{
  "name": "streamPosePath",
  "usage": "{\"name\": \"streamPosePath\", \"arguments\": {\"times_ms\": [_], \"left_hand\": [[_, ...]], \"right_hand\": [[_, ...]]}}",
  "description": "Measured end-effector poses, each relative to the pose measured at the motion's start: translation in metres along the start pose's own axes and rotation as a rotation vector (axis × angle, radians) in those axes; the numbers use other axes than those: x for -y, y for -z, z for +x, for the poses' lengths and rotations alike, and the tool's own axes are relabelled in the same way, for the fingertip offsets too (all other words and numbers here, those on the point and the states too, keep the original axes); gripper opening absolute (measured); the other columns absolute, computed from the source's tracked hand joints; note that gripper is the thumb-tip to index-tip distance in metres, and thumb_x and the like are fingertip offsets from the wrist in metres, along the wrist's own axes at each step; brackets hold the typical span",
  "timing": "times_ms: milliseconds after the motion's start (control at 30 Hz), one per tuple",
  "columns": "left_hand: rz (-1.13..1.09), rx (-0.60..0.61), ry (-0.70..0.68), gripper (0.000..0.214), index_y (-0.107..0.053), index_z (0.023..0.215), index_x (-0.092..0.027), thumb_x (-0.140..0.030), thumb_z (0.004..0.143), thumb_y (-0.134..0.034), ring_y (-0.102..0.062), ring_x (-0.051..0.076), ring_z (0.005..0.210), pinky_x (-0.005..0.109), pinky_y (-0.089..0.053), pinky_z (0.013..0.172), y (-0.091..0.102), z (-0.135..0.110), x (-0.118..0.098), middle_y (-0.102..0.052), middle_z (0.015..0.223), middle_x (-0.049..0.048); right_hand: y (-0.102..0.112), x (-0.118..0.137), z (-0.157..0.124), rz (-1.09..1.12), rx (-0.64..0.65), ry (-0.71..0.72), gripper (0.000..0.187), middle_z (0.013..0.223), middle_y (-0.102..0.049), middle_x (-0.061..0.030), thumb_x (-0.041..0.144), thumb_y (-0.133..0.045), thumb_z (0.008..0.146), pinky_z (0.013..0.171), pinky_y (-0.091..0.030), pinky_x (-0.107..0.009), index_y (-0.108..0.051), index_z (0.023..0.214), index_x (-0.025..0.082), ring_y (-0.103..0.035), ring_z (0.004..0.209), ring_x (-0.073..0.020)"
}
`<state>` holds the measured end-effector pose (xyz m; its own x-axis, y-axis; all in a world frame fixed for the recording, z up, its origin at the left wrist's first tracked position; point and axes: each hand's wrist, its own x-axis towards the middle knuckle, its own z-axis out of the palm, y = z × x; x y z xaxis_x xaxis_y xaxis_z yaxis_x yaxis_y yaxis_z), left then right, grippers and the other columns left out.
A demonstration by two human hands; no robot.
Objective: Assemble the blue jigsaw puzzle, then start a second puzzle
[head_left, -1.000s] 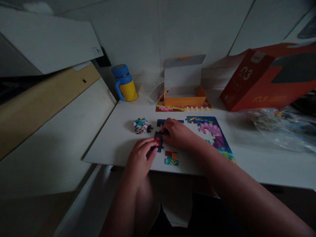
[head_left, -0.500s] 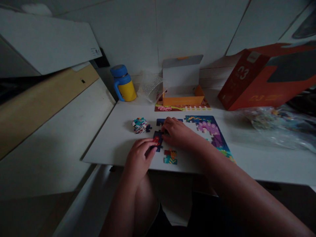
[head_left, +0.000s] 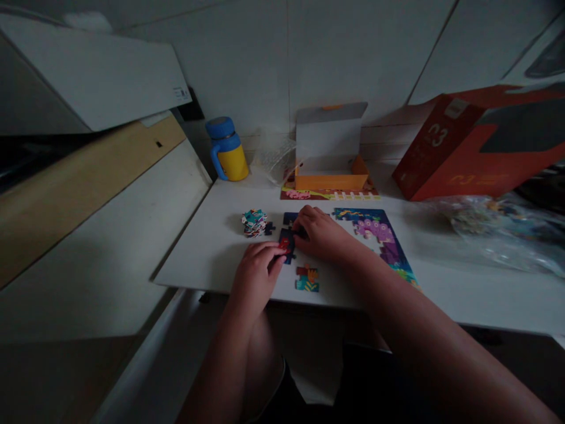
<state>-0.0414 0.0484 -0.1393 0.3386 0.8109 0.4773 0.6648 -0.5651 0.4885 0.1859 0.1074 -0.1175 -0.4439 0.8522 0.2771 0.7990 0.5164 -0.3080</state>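
A dark blue puzzle piece (head_left: 289,254) with a red figure is pinched at its left edge by the thumb and fingers of my left hand (head_left: 258,270). My right hand (head_left: 321,233) is closed, its curled fingertips pressed on the same piece's upper right edge; they hide part of it. Just above, another dark blue piece (head_left: 289,218) is partly covered by my right fingers. Nearer the front edge lies a teal and orange puzzle piece (head_left: 308,279). To the right is a joined puzzle section (head_left: 391,250) with a purple creature, partly hidden by my right forearm.
A stack of puzzle pieces (head_left: 254,222) stands left, one dark piece (head_left: 269,228) beside it. Behind are a blue and yellow mug (head_left: 232,162), clear plastic wrap (head_left: 276,158) and an open orange box (head_left: 331,181). At right stand a large red box (head_left: 468,150) and a plastic bag (head_left: 498,235).
The red-figured piece and my left hand have shifted slightly up the table. My right fingertips now meet the piece's upper right edge. The whole view has moved a little.
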Motion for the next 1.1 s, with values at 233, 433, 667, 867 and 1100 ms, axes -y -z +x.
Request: {"name": "streamPosePath", "arguments": {"times_ms": [233,433,667,867,1100], "left_hand": [[0.022,-0.010,-0.011,0.012,-0.076,0.107,-0.021,-0.013,0.099,-0.073,-0.071,0.027,0.114,0.049,-0.059,0.106,-0.008,0.009,0.002,-0.078,0.116,0.0083],[0.025,0.011,-0.020,0.013,-0.076,0.109,-0.021,-0.012,0.100,-0.070,-0.071,0.027,0.113,0.047,-0.059,0.104,-0.012,0.017,0.003,-0.078,0.116,0.0090],[0.063,-0.003,-0.022,0.011,-0.075,0.109,-0.020,-0.013,0.101,-0.070,-0.071,0.028,0.113,0.048,-0.059,0.104,-0.014,0.015,0.003,-0.078,0.117,0.0091],[0.089,-0.009,-0.022,0.012,-0.075,0.111,-0.020,-0.014,0.102,-0.069,-0.070,0.028,0.113,0.050,-0.059,0.105,-0.015,0.014,0.002,-0.077,0.118,0.0097],[0.076,-0.007,-0.034,0.015,-0.074,0.114,-0.021,-0.014,0.102,-0.069,-0.070,0.028,0.115,0.050,-0.059,0.106,-0.014,0.014,0.000,-0.077,0.118,0.0084]], "right_hand": [[-0.003,-0.007,0.005,-0.004,-0.024,-0.037,0.021,0.123,-0.065,-0.0172,0.025,-0.066,0.096,0.103,-0.052,-0.043,-0.073,0.113,0.014,-0.062,0.116,-0.0314],[-0.005,-0.011,0.008,-0.006,-0.003,-0.079,0.022,0.124,-0.066,-0.0177,0.025,-0.066,0.098,0.104,-0.052,-0.042,-0.075,0.115,0.014,-0.063,0.117,-0.0310],[-0.001,-0.009,0.008,0.038,0.007,-0.083,0.024,0.123,-0.066,-0.0145,0.028,-0.067,0.099,0.103,-0.053,-0.039,-0.078,0.117,0.016,-0.067,0.112,-0.0277],[0.001,-0.004,0.011,0.051,0.022,-0.107,0.023,0.123,-0.068,-0.0131,0.026,-0.067,0.101,0.103,-0.053,-0.036,-0.081,0.117,0.018,-0.068,0.110,-0.0252],[-0.002,-0.022,0.009,-0.080,-0.090,-0.291,0.031,0.144,-0.067,-0.0163,0.027,-0.061,0.104,0.112,-0.049,-0.049,-0.076,0.130,0.019,-0.057,0.138,-0.0351]]}}
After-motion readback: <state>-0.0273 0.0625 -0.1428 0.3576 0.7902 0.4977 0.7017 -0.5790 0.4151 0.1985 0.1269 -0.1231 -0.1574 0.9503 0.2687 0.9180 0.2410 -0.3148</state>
